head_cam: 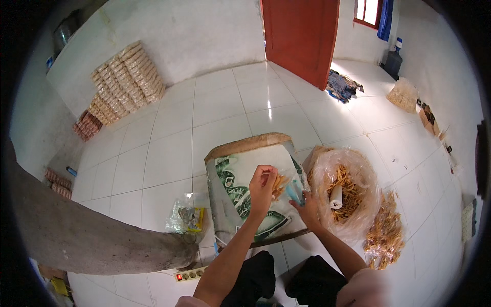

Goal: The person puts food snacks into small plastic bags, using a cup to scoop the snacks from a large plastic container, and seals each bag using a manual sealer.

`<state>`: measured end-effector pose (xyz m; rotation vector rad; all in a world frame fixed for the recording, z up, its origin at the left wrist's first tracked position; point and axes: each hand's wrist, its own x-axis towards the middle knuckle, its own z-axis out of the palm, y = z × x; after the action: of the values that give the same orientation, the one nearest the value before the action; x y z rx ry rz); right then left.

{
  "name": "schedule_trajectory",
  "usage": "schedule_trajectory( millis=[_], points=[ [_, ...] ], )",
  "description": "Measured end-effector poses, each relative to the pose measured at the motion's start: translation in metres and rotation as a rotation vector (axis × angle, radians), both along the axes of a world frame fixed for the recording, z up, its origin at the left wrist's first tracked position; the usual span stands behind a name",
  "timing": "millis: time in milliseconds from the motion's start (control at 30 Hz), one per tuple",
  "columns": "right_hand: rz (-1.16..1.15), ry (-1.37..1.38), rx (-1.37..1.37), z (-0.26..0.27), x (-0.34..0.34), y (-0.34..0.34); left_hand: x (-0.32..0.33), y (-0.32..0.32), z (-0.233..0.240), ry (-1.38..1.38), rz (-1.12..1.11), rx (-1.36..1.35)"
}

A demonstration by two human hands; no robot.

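Note:
My left hand (263,183) pinches a small clear plastic bag of golden stick-shaped snacks (280,187) above a low table (247,144). Close by on the right, my right hand (308,210) is at a light-blue and clear plastic item (294,189), thumb and fingers around its lower edge. Whether they grip it is not clear. A green and white printed sheet (249,163) covers much of the tabletop. Against the table's right side stands a large open plastic sack (362,165), filled with loose snack sticks (351,195) and a white roll (336,197).
Filled snack packs (384,230) lie on the tiled floor beside the sack. Left of the table are clear plastic bags (178,215) and a power strip (190,275), near a thick grey curved post (115,240). Stacked packs (128,78) line the far wall, left of a red door (301,38).

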<state>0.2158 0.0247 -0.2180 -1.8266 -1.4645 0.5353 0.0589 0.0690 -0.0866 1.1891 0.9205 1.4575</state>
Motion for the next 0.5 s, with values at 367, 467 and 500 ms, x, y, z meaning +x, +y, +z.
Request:
schedule_trajectory(
  millis=[367,467,500],
  points=[
    [0.451,-0.040,0.072,0.192,0.033,-0.009,-0.012,-0.006,0.018,-0.083,-0.169,0.075],
    [0.454,-0.045,0.101,0.199,0.031,-0.005,-0.008,-0.005,0.020,-0.080,-0.237,0.085],
    [0.454,-0.043,0.104,0.199,0.030,-0.003,-0.007,-0.006,0.020,-0.045,-0.250,0.070]
  ],
)
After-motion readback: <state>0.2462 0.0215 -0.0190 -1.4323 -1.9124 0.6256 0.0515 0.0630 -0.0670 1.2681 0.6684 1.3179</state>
